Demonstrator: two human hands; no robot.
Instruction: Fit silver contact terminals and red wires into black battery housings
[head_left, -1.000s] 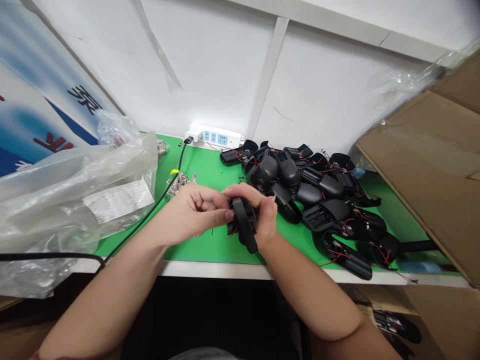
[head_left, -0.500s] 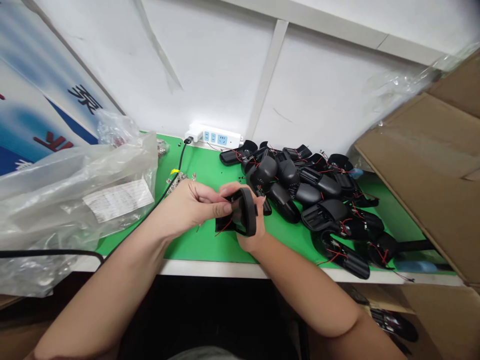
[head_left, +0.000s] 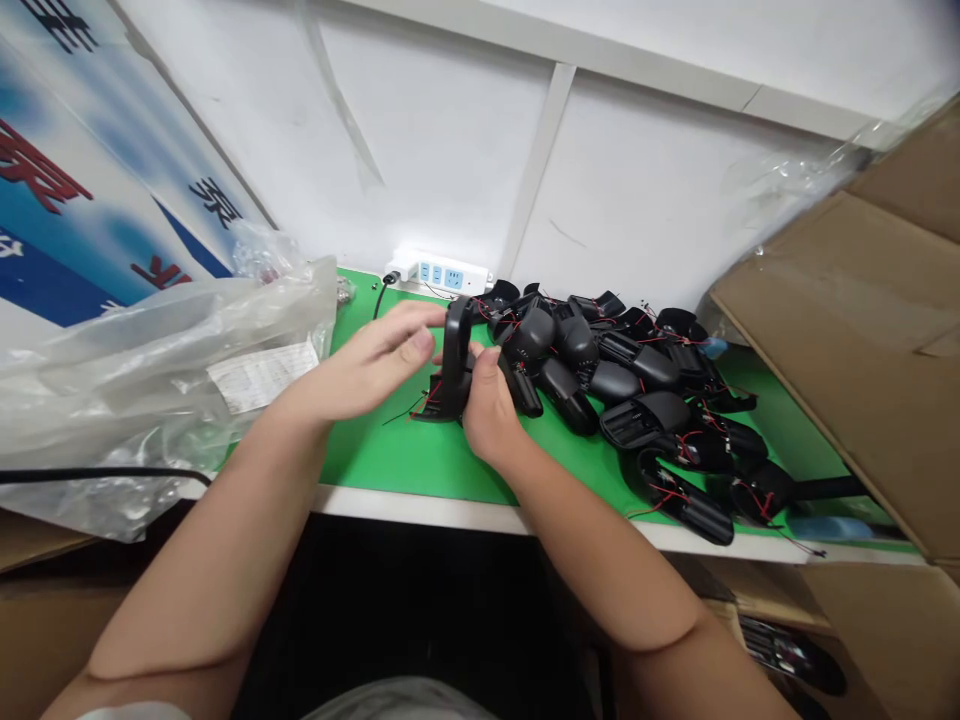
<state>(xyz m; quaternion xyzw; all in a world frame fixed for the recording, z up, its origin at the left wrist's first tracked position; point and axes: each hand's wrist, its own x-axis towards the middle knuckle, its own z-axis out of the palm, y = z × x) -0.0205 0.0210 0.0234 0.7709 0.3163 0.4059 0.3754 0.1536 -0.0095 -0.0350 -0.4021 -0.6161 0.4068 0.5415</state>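
A black plastic housing (head_left: 452, 362) with thin red wires stands upright between my hands over the green mat. My right hand (head_left: 489, 405) holds it from the right side, thumb up and fingers partly hidden behind the part. On its left, my left hand (head_left: 382, 362) has its fingers stretched out, the fingertips close to the upper edge of the housing; whether they touch it is unclear. Just right of my right hand lies a pile of similar black housings (head_left: 577, 345) with red wires.
A white power strip (head_left: 454, 277) lies at the back against the wall. Clear plastic bags (head_left: 165, 350) with a paper label cover the left side. A large cardboard box (head_left: 847, 330) leans in from the right. More black parts (head_left: 795, 655) sit below the table edge.
My left fingers have come off the housing's inside and spread out. The housing has turned more upright and moved slightly up and left with my right hand. The camera view has shifted a little.
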